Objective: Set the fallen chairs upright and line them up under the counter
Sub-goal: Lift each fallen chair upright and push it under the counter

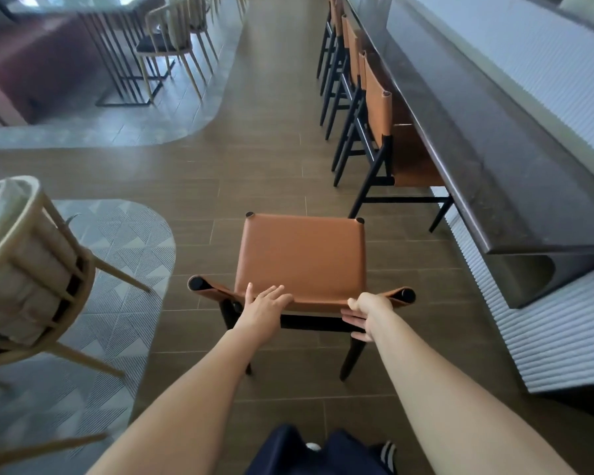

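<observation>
I see the chair (300,255) standing upright on all its legs on the brown plank floor (271,132), dead centre, with its tan leather seat facing 12 o'clock and its back nearest me. It is out in the open aisle, not under the table (494,173).

My left grip (264,303) lies across the top edge of the chair's back at its 7 o'clock side, fingers nearly straight and spread, resting rather than closed. My right grip (364,313) is clamped on the same edge at 5 o'clock, thumb over the top and fingers pressed to the near face of the leather.

The dark table runs from 3 o'clock away to 1 o'clock, and its blunt near end juts out level with the seat. Under it at 1 o'clock a row of matching chairs (378,108) stands tucked in. The nearest one's black legs splay into the aisle, near my chair's far right corner but apart from it. A white ribbed panel (563,320) fronts the base below the table at 4 o'clock.

At 9 o'clock a pale wooden armchair (31,269) leans over a grey patterned rug (117,269), well apart from my chair. At 11 o'clock, far off, a dining table (110,46) stands with light chairs (172,39) round it.
</observation>
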Demonstrator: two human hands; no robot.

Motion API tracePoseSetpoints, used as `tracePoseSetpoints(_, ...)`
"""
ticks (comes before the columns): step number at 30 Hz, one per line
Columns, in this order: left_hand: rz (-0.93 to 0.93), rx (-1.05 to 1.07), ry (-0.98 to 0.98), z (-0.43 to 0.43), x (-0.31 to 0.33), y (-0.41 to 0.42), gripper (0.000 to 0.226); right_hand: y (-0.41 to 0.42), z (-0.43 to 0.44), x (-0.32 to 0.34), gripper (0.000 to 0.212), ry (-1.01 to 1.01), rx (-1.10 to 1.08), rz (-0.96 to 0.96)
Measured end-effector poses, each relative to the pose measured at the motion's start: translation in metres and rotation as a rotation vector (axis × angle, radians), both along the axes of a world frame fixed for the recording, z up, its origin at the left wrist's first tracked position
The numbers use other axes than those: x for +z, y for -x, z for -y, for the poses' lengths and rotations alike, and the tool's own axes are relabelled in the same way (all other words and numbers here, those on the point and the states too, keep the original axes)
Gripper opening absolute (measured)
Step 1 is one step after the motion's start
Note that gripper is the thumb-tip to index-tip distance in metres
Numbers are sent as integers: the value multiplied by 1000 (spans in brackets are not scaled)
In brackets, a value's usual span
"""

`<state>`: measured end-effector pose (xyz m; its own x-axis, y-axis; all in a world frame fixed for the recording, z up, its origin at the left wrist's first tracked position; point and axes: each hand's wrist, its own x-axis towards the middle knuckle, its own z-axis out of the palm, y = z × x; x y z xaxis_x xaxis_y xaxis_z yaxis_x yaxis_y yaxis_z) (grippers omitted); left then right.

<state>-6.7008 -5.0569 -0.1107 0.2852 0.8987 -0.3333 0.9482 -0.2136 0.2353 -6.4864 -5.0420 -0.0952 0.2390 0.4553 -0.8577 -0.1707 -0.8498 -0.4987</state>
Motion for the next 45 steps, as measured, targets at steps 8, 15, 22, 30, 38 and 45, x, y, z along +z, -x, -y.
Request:
tracePoseSetpoints(8, 1093, 716, 64, 5, 13, 9, 16, -9, -7, 1, 21, 40, 30, -64)
tracePoseSetpoints(15, 1566, 1530, 4, 2, 14, 11, 24, -14, -6, 2, 16, 40, 74, -114)
tracePoseSetpoints(22, 1558, 1646, 364, -3, -9, 9, 48, -13, 1, -4, 15, -10, -69, -207)
tracePoseSetpoints(30, 1464, 1696, 431, -44, -2, 13, 43, 7, -17, -12, 27, -93, -486, -415)
tracePoseSetpoints(38, 1400, 1741, 374, -79, 6, 15, 30, 5, -52, -13, 34, -67, -598, -398)
tracePoseSetpoints(45, 1378, 1591, 485, -144, 31, 36, 39, 23, -103, 9, 34, -165, -621, -405)
